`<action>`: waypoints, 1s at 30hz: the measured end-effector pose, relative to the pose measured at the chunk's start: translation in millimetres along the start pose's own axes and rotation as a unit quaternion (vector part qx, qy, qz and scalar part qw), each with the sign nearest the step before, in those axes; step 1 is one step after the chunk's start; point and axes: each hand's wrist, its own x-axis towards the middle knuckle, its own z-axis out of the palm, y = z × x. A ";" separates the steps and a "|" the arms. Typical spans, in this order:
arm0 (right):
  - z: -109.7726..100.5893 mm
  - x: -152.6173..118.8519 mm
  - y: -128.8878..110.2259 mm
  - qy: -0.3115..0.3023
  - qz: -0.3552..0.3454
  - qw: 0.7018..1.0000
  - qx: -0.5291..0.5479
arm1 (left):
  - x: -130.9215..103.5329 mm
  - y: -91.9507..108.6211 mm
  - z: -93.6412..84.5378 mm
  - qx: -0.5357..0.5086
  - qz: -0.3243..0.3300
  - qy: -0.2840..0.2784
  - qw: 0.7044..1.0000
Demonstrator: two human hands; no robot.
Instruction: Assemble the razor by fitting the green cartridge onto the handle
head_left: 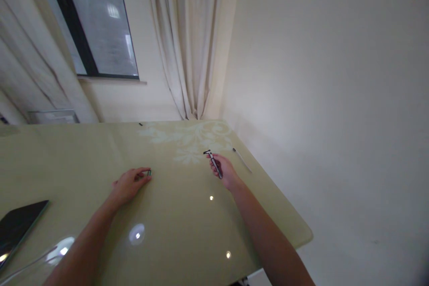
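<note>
My left hand (129, 184) is pinched, low over the table, around a small dark-and-green piece (149, 173) standing between thumb and fingertips. Its exact kind is too small to make out. Further right, my right hand (224, 170) is closed around the handle of a silver-and-black razor (214, 164). The razor's T-shaped head points up and to the left, away from me. Just right of that hand lies a thin pale stick (242, 160) with a dark end, apart from the fingers.
The glossy beige table (174, 232) has a pale floral pattern and light reflections. A black flat device (20, 225) lies at the left, with a white cable (28, 266) near it. A tiny dark piece (140, 124) rests at the far edge. A wall (328, 98) borders the right side.
</note>
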 end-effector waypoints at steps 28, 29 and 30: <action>44.2 -46.5 -0.5 -0.245 -0.080 0.965 0.055 | -60.1 110.8 18.4 -0.388 0.099 -0.067 0.914; 46.2 -45.8 2.6 -0.201 -0.117 0.972 0.011 | -58.3 110.0 19.3 -0.383 0.090 -0.059 0.918; 48.5 -45.3 6.1 -0.155 -0.156 0.975 -0.035 | -55.5 107.9 19.9 -0.375 0.084 -0.051 0.922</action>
